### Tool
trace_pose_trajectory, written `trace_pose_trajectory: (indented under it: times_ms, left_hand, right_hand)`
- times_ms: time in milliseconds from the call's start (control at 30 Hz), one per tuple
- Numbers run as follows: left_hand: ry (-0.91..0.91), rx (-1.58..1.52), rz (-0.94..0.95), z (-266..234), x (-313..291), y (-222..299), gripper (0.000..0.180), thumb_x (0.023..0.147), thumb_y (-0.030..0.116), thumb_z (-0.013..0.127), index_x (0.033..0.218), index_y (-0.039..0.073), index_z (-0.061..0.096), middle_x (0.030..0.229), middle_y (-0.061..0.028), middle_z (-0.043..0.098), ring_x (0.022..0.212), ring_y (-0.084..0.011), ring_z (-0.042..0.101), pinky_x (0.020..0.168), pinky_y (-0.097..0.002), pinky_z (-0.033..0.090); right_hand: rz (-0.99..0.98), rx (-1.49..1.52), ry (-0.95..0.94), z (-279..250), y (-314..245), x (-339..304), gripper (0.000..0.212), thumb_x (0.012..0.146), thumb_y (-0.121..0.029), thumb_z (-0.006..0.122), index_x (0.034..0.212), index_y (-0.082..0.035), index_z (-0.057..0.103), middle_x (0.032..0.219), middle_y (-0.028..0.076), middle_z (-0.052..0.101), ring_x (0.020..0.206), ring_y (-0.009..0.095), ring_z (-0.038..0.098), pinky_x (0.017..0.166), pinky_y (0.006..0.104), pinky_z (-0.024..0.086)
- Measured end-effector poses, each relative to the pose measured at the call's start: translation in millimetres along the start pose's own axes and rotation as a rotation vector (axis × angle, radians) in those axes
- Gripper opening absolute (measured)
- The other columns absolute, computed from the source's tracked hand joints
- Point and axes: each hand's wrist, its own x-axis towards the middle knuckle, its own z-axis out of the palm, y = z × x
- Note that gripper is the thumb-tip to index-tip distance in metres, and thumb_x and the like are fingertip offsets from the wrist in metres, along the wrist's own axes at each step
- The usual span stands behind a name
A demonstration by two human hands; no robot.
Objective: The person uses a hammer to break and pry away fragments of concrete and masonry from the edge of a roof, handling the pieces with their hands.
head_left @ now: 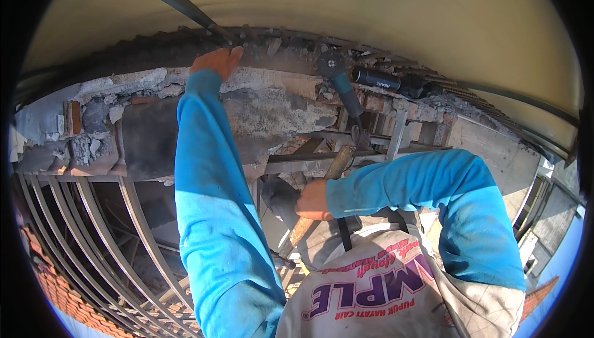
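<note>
From my end, I have the right hand (314,201) wrapped firmly around a tan wooden handle (338,164), which slants across in front of the torso; whatever head it carries I can't make out. The left hand (216,61) reaches to the top of the broken wall (272,80), near the lower end of a dark metal bar (176,1), its fingertips hidden, so I cannot tell whether it pinches anything or merely leans there. That worries me most: the masonry looks crumbly, and if weight goes onto that arm, an edge could break away and take the balance with it. The angle grinder (346,94) lies on the rubble beside a black cylinder (376,79); a knock or tremor through the wall might send either down. A loose swing of the handle could also clip the nearby steelwork (309,163).
</note>
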Motion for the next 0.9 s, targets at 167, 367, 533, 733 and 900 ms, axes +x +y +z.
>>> trace_pose_trajectory:
  times_ms: [167, 367, 533, 733, 900]
  left_hand:
    - [0.027, 0.013, 0.009, -8, -9, -7, 0.063, 0.095, 0.053, 0.028, 0.109, 0.004, 0.065, 0.115, -0.0188, 0.064, 0.107, -0.0404, 0.059, 0.096, -0.0486, 0.043]
    - [0.051, -0.031, -0.012, 5, 2, -11, 0.062, 0.095, 0.051, 0.029, 0.110, 0.003, 0.065, 0.115, -0.0196, 0.064, 0.107, -0.0398, 0.059, 0.095, -0.0482, 0.043]
    - [0.014, 0.006, 0.016, 3, -1, -4, 0.061, 0.096, 0.050, 0.028, 0.106, 0.004, 0.067, 0.113, -0.0202, 0.065, 0.105, -0.0405, 0.059, 0.093, -0.0481, 0.044]
    - [0.070, 0.012, 0.078, 3, 4, -8, 0.061, 0.096, 0.050, 0.029, 0.106, 0.003, 0.066, 0.113, -0.0199, 0.065, 0.105, -0.0402, 0.059, 0.093, -0.0484, 0.044]
    - [0.063, -0.033, 0.035, 13, 4, -11, 0.061, 0.095, 0.052, 0.030, 0.110, 0.004, 0.065, 0.116, -0.0185, 0.064, 0.108, -0.0398, 0.059, 0.095, -0.0475, 0.043]
  right_hand:
    - [-0.019, -0.338, -0.258, -67, 48, -5, 0.011, 0.075, -0.012, 0.064, 0.083, -0.008, 0.071, 0.077, 0.016, 0.069, 0.079, 0.028, 0.070, 0.061, 0.0376, 0.058]
    - [0.485, -0.051, 0.245, -65, 81, -43, 0.019, 0.074, -0.013, 0.067, 0.088, -0.002, 0.069, 0.081, 0.018, 0.069, 0.076, 0.033, 0.069, 0.068, 0.0412, 0.057]
    - [0.238, 0.036, 0.069, 6, 11, -20, 0.017, 0.073, -0.011, 0.064, 0.086, -0.002, 0.070, 0.079, 0.017, 0.070, 0.076, 0.036, 0.069, 0.068, 0.0432, 0.057]
    - [-0.080, -0.329, -0.202, -9, 10, 3, 0.012, 0.073, -0.015, 0.066, 0.078, -0.005, 0.071, 0.072, 0.011, 0.068, 0.073, 0.028, 0.070, 0.066, 0.0419, 0.057]
    - [0.638, -0.118, 0.133, -104, 137, -50, 0.020, 0.074, -0.017, 0.069, 0.089, -0.004, 0.070, 0.078, 0.014, 0.069, 0.074, 0.031, 0.069, 0.066, 0.0421, 0.057]
